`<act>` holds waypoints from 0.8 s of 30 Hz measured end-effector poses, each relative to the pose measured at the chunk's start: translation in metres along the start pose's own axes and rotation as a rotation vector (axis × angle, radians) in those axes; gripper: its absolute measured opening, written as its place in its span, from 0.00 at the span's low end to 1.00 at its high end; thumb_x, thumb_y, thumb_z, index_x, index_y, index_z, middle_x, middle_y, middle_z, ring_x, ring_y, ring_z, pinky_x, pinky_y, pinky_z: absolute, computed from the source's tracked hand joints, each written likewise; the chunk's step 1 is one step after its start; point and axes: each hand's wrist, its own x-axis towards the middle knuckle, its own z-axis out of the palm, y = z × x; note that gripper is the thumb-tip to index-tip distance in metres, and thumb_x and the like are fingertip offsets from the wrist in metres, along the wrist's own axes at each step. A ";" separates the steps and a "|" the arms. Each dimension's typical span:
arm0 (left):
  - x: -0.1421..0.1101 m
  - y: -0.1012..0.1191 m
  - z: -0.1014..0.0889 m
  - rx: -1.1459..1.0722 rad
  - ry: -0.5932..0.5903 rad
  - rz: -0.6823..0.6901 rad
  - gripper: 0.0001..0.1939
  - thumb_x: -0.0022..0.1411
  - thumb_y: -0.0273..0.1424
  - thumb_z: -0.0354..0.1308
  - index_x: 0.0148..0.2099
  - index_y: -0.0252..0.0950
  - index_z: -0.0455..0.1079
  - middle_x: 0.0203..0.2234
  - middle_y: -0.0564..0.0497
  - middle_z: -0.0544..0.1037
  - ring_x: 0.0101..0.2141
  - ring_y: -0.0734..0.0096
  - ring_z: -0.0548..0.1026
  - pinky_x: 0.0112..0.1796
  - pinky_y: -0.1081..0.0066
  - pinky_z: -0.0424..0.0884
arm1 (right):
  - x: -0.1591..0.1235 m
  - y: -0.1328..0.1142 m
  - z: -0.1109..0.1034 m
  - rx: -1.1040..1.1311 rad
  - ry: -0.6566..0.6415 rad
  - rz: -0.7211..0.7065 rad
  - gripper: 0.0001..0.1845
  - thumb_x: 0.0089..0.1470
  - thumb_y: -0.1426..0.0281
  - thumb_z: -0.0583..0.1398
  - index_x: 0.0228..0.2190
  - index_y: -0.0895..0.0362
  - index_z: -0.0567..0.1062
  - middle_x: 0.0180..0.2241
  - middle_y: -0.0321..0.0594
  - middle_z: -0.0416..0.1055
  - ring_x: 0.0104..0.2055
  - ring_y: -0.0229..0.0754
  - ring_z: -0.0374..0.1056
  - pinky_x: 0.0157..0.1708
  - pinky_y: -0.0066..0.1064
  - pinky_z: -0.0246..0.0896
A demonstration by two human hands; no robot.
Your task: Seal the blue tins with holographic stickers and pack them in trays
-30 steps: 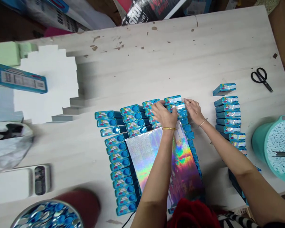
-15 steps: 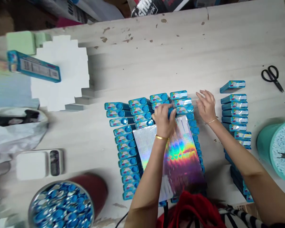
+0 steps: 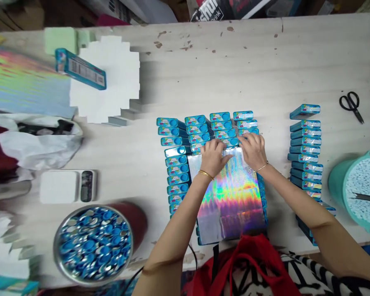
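A shiny rainbow-silver sheet (image 3: 231,205) lies over the nearer part of several rows of small blue boxes (image 3: 221,116). My left hand (image 3: 213,158) rests at the sheet's far edge, its thumb apart from its bent fingers, and no object shows in it. Close by on the right, my right hand (image 3: 253,152) has its fingertips bent together at the sheet's far right corner, against the boxes. Whatever those fingers pinch is too small or hidden to make out. Some of the boxes' upturned ends carry blue ovals.
Another column of blue boxes (image 3: 305,150) stands to the right, beside a teal bucket of pale pellets (image 3: 333,185) and black scissors (image 3: 352,106). On the left are a metal pot of blue-and-silver pieces (image 3: 94,246), a white scale (image 3: 60,187), and stacked white card (image 3: 117,82) with one blue box (image 3: 83,72) on it.
My right hand has come left from beside the boxes to the sheet's far edge. My left hand no longer shows the small blue piece it held. The camera view has shifted.
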 end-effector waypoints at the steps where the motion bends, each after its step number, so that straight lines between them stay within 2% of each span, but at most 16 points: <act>1: -0.002 -0.001 0.002 -0.008 -0.002 -0.011 0.12 0.66 0.41 0.59 0.44 0.38 0.72 0.50 0.38 0.75 0.49 0.48 0.69 0.45 0.57 0.60 | -0.001 0.003 -0.001 -0.004 0.015 0.003 0.21 0.70 0.65 0.47 0.55 0.54 0.74 0.55 0.51 0.70 0.58 0.55 0.60 0.58 0.49 0.47; 3: -0.006 -0.005 0.003 -0.060 -0.005 -0.010 0.09 0.67 0.39 0.57 0.39 0.39 0.71 0.48 0.40 0.76 0.47 0.51 0.70 0.45 0.58 0.59 | -0.005 0.007 -0.003 -0.004 0.009 -0.030 0.21 0.70 0.62 0.48 0.51 0.53 0.76 0.56 0.51 0.70 0.59 0.55 0.59 0.58 0.49 0.47; 5: -0.009 -0.013 -0.002 -0.142 -0.030 0.023 0.10 0.69 0.38 0.55 0.36 0.39 0.69 0.41 0.44 0.78 0.42 0.56 0.72 0.44 0.59 0.59 | -0.008 0.007 -0.005 0.006 -0.032 -0.083 0.21 0.70 0.59 0.48 0.46 0.53 0.77 0.52 0.49 0.73 0.57 0.54 0.60 0.59 0.48 0.46; 7: -0.011 -0.024 -0.015 -0.208 -0.080 0.059 0.11 0.69 0.38 0.53 0.35 0.40 0.68 0.32 0.48 0.77 0.35 0.62 0.72 0.43 0.61 0.60 | -0.007 0.002 -0.005 0.030 -0.087 -0.123 0.22 0.71 0.60 0.46 0.42 0.53 0.77 0.44 0.46 0.75 0.51 0.51 0.63 0.57 0.46 0.46; 9: -0.012 -0.033 -0.030 -0.215 -0.094 0.077 0.11 0.69 0.40 0.54 0.37 0.40 0.70 0.27 0.51 0.76 0.32 0.64 0.72 0.43 0.61 0.60 | -0.002 -0.008 -0.003 0.069 -0.142 -0.134 0.23 0.72 0.62 0.44 0.39 0.54 0.76 0.39 0.44 0.75 0.45 0.48 0.64 0.54 0.43 0.49; 11: -0.012 -0.038 -0.042 -0.156 -0.040 0.090 0.11 0.68 0.41 0.56 0.44 0.41 0.74 0.32 0.48 0.78 0.36 0.60 0.74 0.45 0.60 0.61 | 0.006 -0.019 0.001 0.107 -0.189 -0.119 0.23 0.72 0.64 0.44 0.36 0.55 0.75 0.37 0.43 0.75 0.43 0.47 0.65 0.51 0.40 0.50; 13: -0.012 -0.036 -0.047 -0.075 0.019 0.123 0.14 0.68 0.40 0.56 0.51 0.43 0.75 0.42 0.44 0.80 0.45 0.55 0.74 0.47 0.58 0.61 | 0.015 -0.028 0.006 0.123 -0.227 -0.092 0.22 0.72 0.64 0.45 0.35 0.55 0.74 0.35 0.43 0.75 0.42 0.47 0.65 0.49 0.39 0.49; 16: -0.013 -0.028 -0.038 0.001 0.049 0.182 0.12 0.69 0.35 0.53 0.49 0.45 0.77 0.51 0.43 0.79 0.51 0.52 0.72 0.48 0.55 0.61 | 0.024 -0.036 0.014 0.100 -0.262 -0.054 0.20 0.72 0.65 0.47 0.34 0.55 0.74 0.35 0.43 0.75 0.43 0.47 0.65 0.47 0.39 0.47; 21: -0.021 -0.020 -0.012 -0.028 0.134 0.156 0.13 0.71 0.31 0.50 0.44 0.43 0.78 0.51 0.43 0.80 0.51 0.54 0.73 0.49 0.55 0.60 | 0.025 -0.037 0.022 0.071 -0.236 0.010 0.19 0.71 0.66 0.48 0.34 0.55 0.75 0.35 0.44 0.76 0.43 0.47 0.66 0.46 0.39 0.46; 24: -0.035 -0.015 -0.004 -0.048 0.159 0.126 0.13 0.71 0.31 0.50 0.43 0.43 0.77 0.53 0.44 0.80 0.53 0.55 0.72 0.51 0.55 0.60 | 0.025 -0.036 0.026 0.057 -0.214 0.029 0.19 0.71 0.66 0.48 0.35 0.55 0.75 0.36 0.44 0.77 0.43 0.48 0.66 0.46 0.40 0.47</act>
